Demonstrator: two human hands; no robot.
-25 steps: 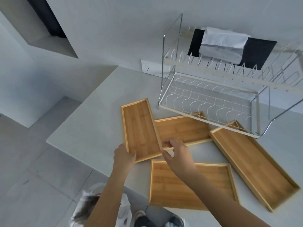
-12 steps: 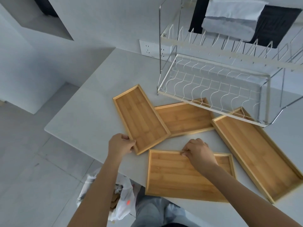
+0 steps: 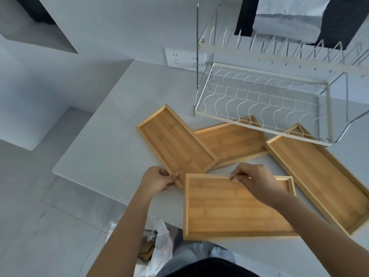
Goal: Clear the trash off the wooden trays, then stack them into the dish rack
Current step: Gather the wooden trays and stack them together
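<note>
Under everything I see a pale grey desk (image 3: 123, 116), its corner jutting over a light tiled floor (image 3: 40, 226). On the white wall behind it sits a double white power socket (image 3: 182, 58). Higher up a pale folded cloth (image 3: 289, 15) hangs over something black (image 3: 335, 27). Down by my legs a white plastic bag (image 3: 159, 250) lies open on the floor, scraps inside.

We see two bare forearms reaching in from the lower edge, with no sleeves, watches, rings or bands on them. The left hand (image 3: 157, 179) and the right hand (image 3: 254, 180) are ungloved, and a short, unpainted thumbnail shows on the right one. Below, we make out a dark, near-black garment at the bottom edge and light grey-blue trousers, possibly denim, just above it.
</note>
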